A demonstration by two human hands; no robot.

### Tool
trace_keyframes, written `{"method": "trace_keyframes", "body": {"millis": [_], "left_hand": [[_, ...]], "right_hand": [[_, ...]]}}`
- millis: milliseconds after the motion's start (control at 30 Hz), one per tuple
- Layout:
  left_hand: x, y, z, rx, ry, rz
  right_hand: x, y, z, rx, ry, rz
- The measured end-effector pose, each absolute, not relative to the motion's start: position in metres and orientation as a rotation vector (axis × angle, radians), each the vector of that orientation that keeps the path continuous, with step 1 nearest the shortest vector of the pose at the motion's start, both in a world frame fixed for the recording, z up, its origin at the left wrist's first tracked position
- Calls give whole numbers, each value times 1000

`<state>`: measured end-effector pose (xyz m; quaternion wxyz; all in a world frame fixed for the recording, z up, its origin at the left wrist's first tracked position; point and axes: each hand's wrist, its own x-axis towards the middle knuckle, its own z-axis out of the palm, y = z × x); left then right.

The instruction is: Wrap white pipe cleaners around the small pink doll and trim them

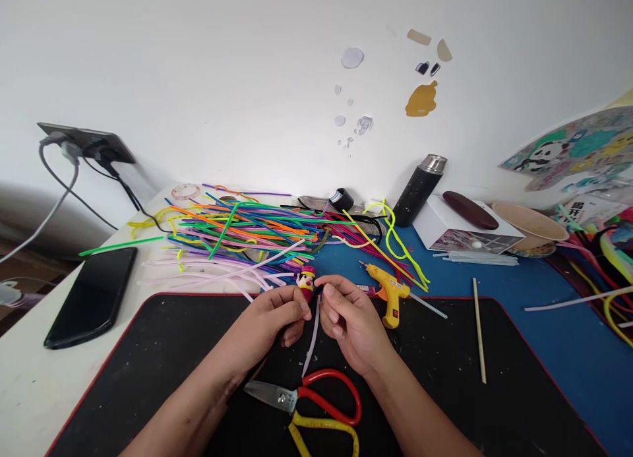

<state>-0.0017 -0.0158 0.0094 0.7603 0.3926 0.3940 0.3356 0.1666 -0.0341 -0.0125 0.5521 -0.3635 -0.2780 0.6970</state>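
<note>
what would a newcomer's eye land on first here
Probably the bright heap of multicoloured pipe cleaners beyond the black mat. Next, the small hatted figurine at the left hand's fingertips, and the scissors with one red and one yellow handle loop, nearer the viewer on the mat. The yellow glue gun stands out just right of the right hand.

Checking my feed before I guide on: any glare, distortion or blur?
Head view: light is soft, with a glint on the flask cap; head view: the socket looks slanted, probably wide-angle stretch; head view: left hand and right hand read clearly, but the figure between them is small, its fine detail soft.
</note>
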Motion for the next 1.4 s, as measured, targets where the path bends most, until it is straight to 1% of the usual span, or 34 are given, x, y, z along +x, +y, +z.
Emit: {"method": "trace_keyframes", "body": {"millis": [433,1400], "left_hand": [[-1,-17,9,777,813,707],[-2,-18,8,815,821,701]], "right_hand": [[166,-35,-12,-854,-654,1674],[161,-36,-17,-916,-626,1560]]}}
